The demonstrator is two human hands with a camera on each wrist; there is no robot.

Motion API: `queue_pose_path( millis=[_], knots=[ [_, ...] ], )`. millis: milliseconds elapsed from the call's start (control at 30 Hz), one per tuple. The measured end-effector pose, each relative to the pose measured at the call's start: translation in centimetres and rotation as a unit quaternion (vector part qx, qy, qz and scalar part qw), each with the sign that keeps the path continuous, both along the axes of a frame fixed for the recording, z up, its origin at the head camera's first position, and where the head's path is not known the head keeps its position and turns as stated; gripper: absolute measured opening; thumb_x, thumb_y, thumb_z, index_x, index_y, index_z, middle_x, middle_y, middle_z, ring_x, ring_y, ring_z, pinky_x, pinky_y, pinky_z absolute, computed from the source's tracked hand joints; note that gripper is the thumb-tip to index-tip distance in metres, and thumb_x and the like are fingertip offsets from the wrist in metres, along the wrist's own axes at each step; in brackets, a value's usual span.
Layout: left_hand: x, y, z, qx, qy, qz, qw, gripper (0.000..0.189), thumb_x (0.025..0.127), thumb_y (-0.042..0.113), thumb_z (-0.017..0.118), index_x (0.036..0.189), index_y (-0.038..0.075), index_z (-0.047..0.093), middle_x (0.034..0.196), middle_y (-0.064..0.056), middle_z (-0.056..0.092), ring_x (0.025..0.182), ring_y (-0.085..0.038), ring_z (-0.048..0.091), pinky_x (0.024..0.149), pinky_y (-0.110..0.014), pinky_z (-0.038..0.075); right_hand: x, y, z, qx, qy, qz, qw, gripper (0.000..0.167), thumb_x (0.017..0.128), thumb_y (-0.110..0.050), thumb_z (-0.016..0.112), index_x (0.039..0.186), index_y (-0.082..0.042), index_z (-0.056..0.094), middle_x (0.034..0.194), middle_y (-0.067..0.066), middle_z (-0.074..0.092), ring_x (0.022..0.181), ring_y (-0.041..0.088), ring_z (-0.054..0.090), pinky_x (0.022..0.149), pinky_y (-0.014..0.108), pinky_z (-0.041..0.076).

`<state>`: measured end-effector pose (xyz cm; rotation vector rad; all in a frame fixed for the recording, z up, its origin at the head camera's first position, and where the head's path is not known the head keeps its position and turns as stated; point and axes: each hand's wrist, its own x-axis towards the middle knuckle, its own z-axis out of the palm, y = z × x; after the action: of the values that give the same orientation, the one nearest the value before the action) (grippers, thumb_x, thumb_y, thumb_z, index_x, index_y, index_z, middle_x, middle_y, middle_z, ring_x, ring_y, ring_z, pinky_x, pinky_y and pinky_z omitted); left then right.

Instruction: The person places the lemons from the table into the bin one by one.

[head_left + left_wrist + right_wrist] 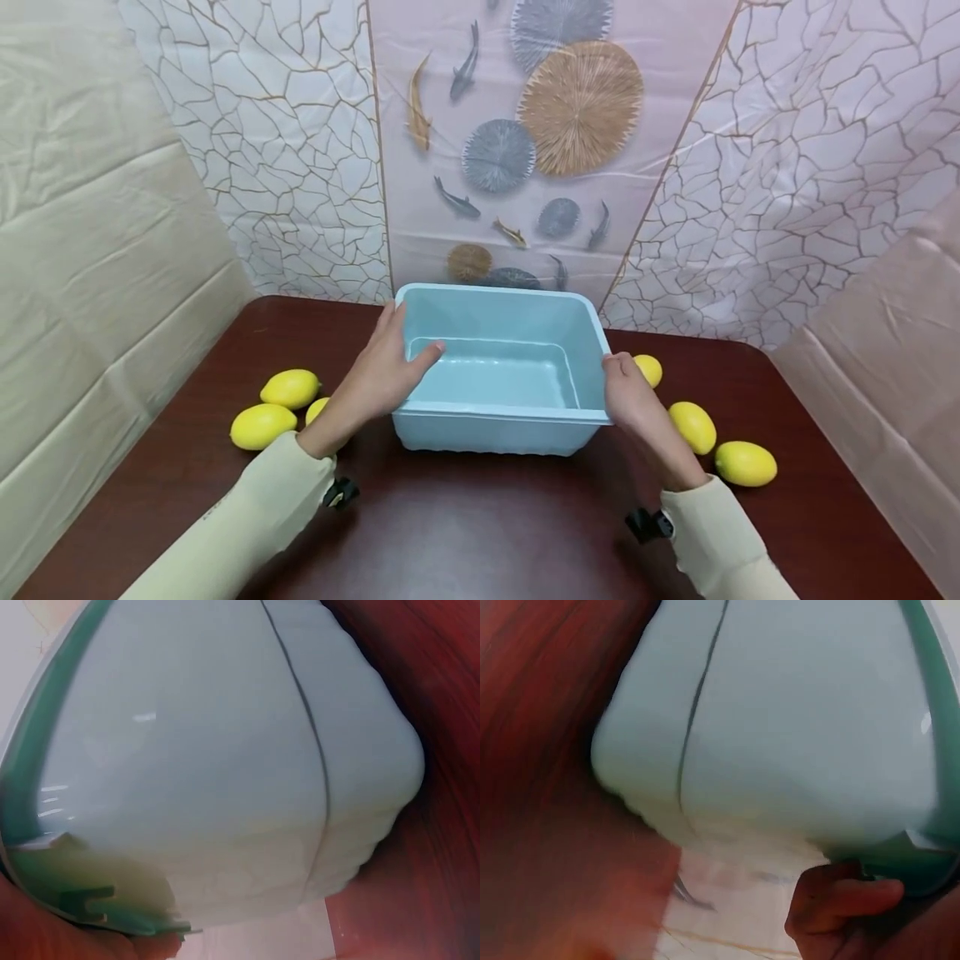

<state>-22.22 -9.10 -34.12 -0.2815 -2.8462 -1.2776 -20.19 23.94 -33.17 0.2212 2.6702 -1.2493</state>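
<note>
A light blue rectangular plastic basin [498, 429] stands in the middle, its inside bare. My left hand [386, 367] holds the basin's left rim, thumb over the inside and the other fingers along the outside. On the opposite side, my right hand [628, 387] grips the right rim. In the right wrist view, curled fingers [840, 900] hook under that rim. The left wrist view has the basin's outer wall [210, 750] filling most of it, with part of the hand at the lower left corner. Whether the basin's base fully touches the table is unclear.
Three yellow lemons [262, 426] lie left of the basin, one partly behind my left wrist. Three more lemons [746, 463] lie to the right. The dark red-brown table [480, 533] ends at a patterned cloth backdrop [300, 167]. Small black devices [649, 525] sit on both wrists.
</note>
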Motion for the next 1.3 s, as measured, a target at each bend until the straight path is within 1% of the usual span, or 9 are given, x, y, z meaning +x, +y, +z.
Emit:
queue_pose_path(
  millis=[100,200,367,533,667,867,1033,1167,1300],
  knots=[
    [-0.3,0.1,0.1,-0.001,0.011,-0.005,0.9999,0.091,0.105,0.049,0.057,0.169,0.005,0.010,0.177,-0.014,-0.002,0.160,-0.038,0.018,0.123,-0.062,0.026,0.7,0.0,0.0,0.080,0.032,0.000,0.9963,0.057,0.115,-0.036,0.017,0.146,0.010,0.030,0.141,0.033,0.046,0.121,0.047,0.053,0.101,0.063,0.046],
    [-0.5,0.1,0.1,-0.003,0.015,-0.007,0.9999,0.089,0.105,0.047,0.057,0.169,0.005,0.011,0.177,-0.015,-0.001,0.160,-0.039,0.019,0.124,-0.062,0.025,1.0,-0.4,0.2,0.151,0.043,-0.003,0.9876,0.062,0.113,-0.039,0.025,0.150,0.010,0.029,0.139,0.031,0.052,0.110,0.045,0.059,0.090,0.061,0.046],
    [-0.9,0.1,0.1,-0.009,0.012,-0.010,0.9998,0.088,0.105,0.045,0.058,0.169,0.004,0.013,0.177,-0.017,0.000,0.160,-0.041,0.018,0.124,-0.063,0.025,1.0,-1.0,0.4,0.200,0.059,0.000,0.9780,0.071,0.108,-0.044,0.033,0.155,0.009,0.026,0.143,0.027,0.051,0.113,0.044,0.060,0.091,0.065,0.044],
    [-1.3,0.2,0.1,-0.020,0.001,-0.011,0.9997,0.088,0.106,0.049,0.055,0.169,0.004,0.014,0.177,-0.015,-0.001,0.161,-0.040,0.015,0.124,-0.063,0.024,0.7,-1.1,0.3,0.196,0.078,0.001,0.9775,0.071,0.106,-0.040,0.033,0.158,0.007,0.024,0.146,0.026,0.050,0.112,0.043,0.061,0.086,0.062,0.048],
    [-1.5,0.2,0.1,-0.026,0.000,-0.011,0.9996,0.088,0.106,0.050,0.055,0.168,0.003,0.015,0.177,-0.015,0.000,0.160,-0.041,0.016,0.123,-0.064,0.025,0.5,-1.0,0.3,0.195,0.079,0.007,0.9777,0.072,0.106,-0.040,0.034,0.158,0.008,0.022,0.147,0.028,0.050,0.109,0.043,0.062,0.083,0.059,0.050],
    [-1.6,0.2,0.2,-0.026,0.003,-0.007,0.9996,0.086,0.105,0.048,0.056,0.168,0.002,0.018,0.177,-0.016,0.001,0.160,-0.041,0.016,0.124,-0.063,0.024,-0.1,-0.9,0.3,0.184,0.072,0.025,0.9800,0.075,0.107,-0.039,0.037,0.159,0.009,0.015,0.152,0.030,0.046,0.116,0.043,0.062,0.090,0.060,0.052],
    [-1.8,0.4,0.0,-0.016,0.002,-0.003,0.9999,0.085,0.105,0.048,0.056,0.168,0.003,0.020,0.177,-0.015,0.002,0.160,-0.041,0.017,0.124,-0.063,0.024,-0.5,-0.3,0.4,0.176,0.062,0.042,0.9816,0.077,0.108,-0.040,0.038,0.159,0.010,0.010,0.151,0.034,0.046,0.117,0.044,0.062,0.090,0.058,0.053],
    [-1.9,0.9,-0.1,-0.012,0.006,-0.001,0.9999,0.085,0.105,0.050,0.055,0.167,0.003,0.020,0.177,-0.015,0.003,0.159,-0.040,0.020,0.124,-0.062,0.025,-1.0,0.5,0.3,0.152,0.075,0.052,0.9842,0.075,0.109,-0.039,0.040,0.158,0.010,0.010,0.151,0.038,0.045,0.124,0.048,0.059,0.095,0.060,0.053],
    [-1.9,1.2,0.0,-0.017,0.008,0.005,0.9998,0.085,0.105,0.050,0.055,0.167,0.002,0.021,0.177,-0.015,0.004,0.158,-0.041,0.024,0.123,-0.061,0.028,-1.2,0.9,0.0,0.130,0.102,0.044,0.9853,0.070,0.111,-0.038,0.043,0.157,0.008,0.019,0.149,0.038,0.047,0.127,0.049,0.058,0.098,0.061,0.052]
  ],
)
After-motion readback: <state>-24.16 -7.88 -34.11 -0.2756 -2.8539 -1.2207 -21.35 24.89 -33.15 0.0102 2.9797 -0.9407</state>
